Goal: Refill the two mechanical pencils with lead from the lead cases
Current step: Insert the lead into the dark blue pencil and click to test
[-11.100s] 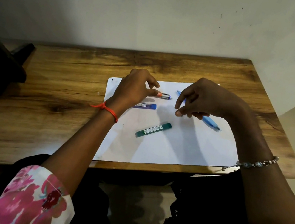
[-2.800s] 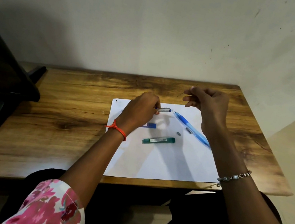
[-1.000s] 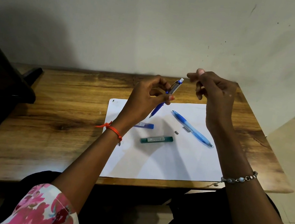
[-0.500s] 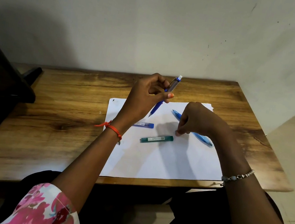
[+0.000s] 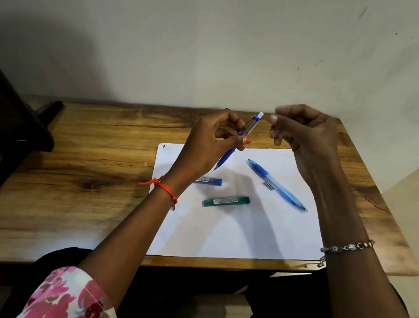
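the right hand [image 5: 304,136] has risen from the white paper sheet [image 5: 245,235], fingertips pinched, perhaps on a cap; left hand [image 5: 205,144] grips the silver-and-blue mechanical pencil [image 5: 246,131], ready for capping.

head cam, looks fwd-down, near table [image 5: 89,165]

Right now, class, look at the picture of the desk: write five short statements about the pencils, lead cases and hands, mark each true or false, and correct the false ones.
1. The left hand holds the dark blue pencil tilted above the paper. True.
2. The light blue pencil is in the right hand. False: it lies on the paper.
3. The green lead case lies on the paper. True.
4. The blue lead case stands upright. False: it lies flat.
5. Both hands rest on the table. False: both are raised.
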`<act>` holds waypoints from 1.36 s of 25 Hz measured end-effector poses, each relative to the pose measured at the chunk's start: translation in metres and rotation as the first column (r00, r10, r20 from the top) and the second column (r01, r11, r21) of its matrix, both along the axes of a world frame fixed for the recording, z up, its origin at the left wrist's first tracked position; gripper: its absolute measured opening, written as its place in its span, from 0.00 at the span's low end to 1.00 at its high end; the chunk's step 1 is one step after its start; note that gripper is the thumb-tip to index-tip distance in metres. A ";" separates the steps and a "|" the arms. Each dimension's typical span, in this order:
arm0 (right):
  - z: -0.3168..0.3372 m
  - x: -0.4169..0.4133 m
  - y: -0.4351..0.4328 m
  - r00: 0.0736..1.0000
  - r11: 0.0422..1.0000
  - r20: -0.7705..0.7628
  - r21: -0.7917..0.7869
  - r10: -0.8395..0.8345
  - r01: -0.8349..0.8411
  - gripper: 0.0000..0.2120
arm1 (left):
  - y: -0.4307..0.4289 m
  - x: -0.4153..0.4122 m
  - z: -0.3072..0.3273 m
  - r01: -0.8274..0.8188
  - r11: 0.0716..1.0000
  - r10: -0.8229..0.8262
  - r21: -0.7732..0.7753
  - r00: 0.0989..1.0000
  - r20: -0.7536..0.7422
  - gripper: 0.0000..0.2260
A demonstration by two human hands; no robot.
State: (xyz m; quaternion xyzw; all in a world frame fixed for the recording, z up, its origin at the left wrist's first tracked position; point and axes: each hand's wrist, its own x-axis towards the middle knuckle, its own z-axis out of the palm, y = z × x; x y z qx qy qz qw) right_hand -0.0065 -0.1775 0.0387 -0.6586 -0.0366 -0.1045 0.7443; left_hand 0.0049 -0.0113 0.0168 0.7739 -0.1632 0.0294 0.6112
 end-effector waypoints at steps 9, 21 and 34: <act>-0.003 0.000 0.006 0.997 0.998 0.072 -0.060 -0.011 0.015 0.05 | 0.000 -0.002 0.002 0.014 0.999 -0.015 0.031 1.000 0.023 0.12; 0.000 0.000 0.003 0.990 0.979 0.138 -0.205 0.015 0.014 0.08 | 0.001 -0.001 0.000 0.011 1.000 -0.012 0.014 1.000 0.019 0.11; 0.001 0.001 -0.002 0.978 0.953 0.162 -0.292 0.134 -0.082 0.09 | 0.002 -0.002 -0.002 -0.021 1.000 0.020 0.018 0.999 0.031 0.08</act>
